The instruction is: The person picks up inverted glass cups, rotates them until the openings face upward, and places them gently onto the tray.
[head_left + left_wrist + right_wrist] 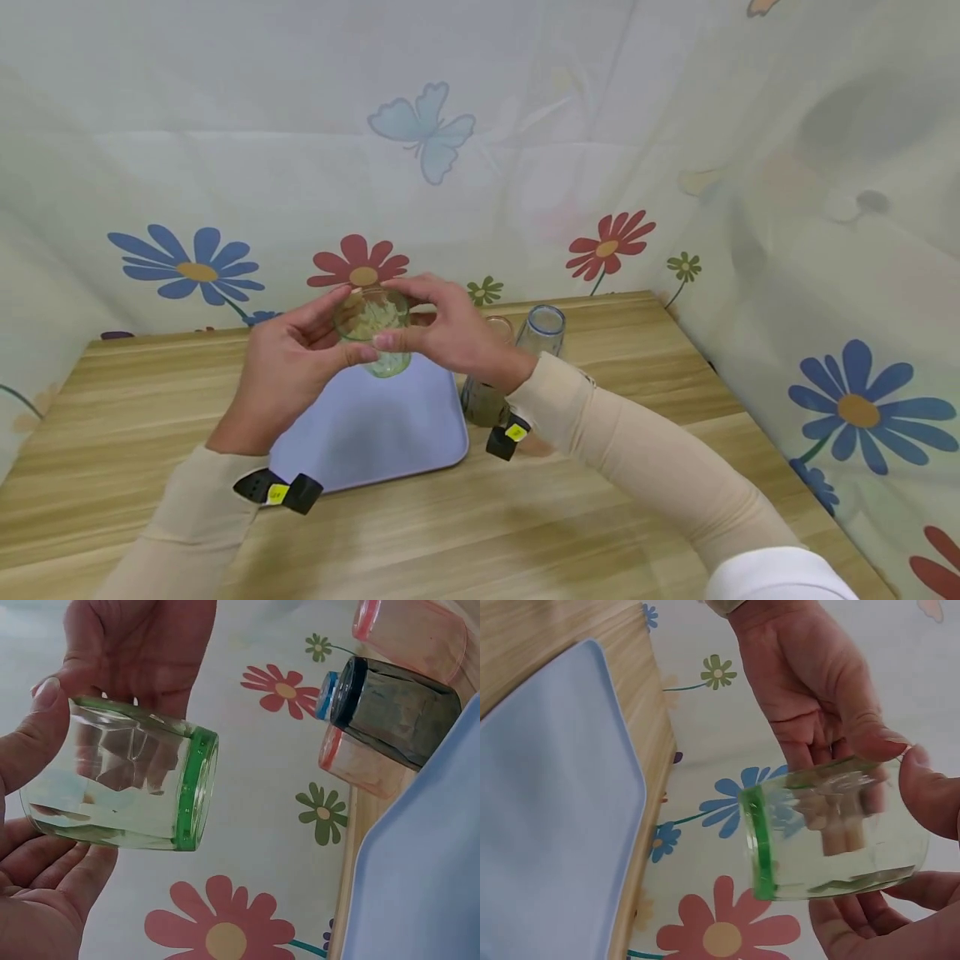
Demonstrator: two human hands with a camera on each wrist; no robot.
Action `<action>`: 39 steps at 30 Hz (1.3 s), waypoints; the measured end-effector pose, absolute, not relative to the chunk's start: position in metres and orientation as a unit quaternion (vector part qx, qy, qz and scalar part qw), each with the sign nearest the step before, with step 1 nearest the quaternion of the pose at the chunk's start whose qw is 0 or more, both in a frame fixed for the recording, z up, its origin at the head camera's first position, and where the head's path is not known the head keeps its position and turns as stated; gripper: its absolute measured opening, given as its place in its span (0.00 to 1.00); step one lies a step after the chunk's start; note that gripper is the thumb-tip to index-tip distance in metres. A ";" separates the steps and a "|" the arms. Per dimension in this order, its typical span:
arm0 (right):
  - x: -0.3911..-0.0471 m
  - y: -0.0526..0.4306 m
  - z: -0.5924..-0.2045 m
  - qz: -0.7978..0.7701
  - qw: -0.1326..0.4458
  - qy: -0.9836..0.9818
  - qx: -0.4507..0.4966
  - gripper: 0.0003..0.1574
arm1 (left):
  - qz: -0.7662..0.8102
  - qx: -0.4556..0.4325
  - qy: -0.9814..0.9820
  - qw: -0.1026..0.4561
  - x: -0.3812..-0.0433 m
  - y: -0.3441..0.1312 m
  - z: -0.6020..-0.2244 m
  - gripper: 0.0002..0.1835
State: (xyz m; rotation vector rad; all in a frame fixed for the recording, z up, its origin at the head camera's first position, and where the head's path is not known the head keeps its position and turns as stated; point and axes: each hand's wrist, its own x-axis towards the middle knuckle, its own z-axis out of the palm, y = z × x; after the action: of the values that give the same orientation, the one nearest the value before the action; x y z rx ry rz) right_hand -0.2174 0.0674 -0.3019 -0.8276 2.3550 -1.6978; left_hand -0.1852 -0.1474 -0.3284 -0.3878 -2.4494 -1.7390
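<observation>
A clear green-tinted drinking glass [390, 363] is held up over the blue tray [360, 433], its thick green base [192, 789] pointing down. My left hand [288, 354] grips it from the left near the rim, thumb in front and fingers behind. From the other side my right hand [457, 333] holds the same rim, thumb and fingers around it. In the left wrist view the glass [135, 780] shows faceted walls and nothing inside it. The right wrist view shows both thumbs meeting near the rim of the glass [832, 832].
Right of the tray, several glasses stand upside down on the wooden table [600, 483]: a blue-rimmed one [543, 329], a dark grey one [405, 712] and pinkish ones [360, 761], partly behind my right forearm. A flower-printed cloth [262, 183] closes off the back and sides.
</observation>
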 end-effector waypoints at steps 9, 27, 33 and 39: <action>-0.222 0.077 -0.294 -0.515 0.072 0.811 -0.266 0.41 | -0.532 -0.131 -0.837 0.013 -0.194 -0.146 -0.318 0.49; -0.239 0.088 -0.296 -0.477 0.058 0.833 -0.276 0.41 | -0.466 -0.109 -0.878 -0.014 -0.211 -0.134 -0.307 0.55; -0.247 0.089 -0.293 -0.452 0.071 0.852 -0.254 0.44 | -0.468 -0.112 -0.876 -0.019 -0.219 -0.133 -0.310 0.53; -0.254 0.090 -0.292 -0.420 0.068 0.872 -0.244 0.44 | -0.477 -0.111 -0.872 -0.031 -0.229 -0.129 -0.316 0.52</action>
State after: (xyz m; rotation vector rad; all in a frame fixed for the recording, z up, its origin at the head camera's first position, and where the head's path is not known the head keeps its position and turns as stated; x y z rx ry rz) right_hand -0.2542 0.0901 -0.2924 -0.7342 2.6258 -1.2647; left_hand -0.2291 -0.1287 -0.3165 -0.3546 -2.7941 -1.5279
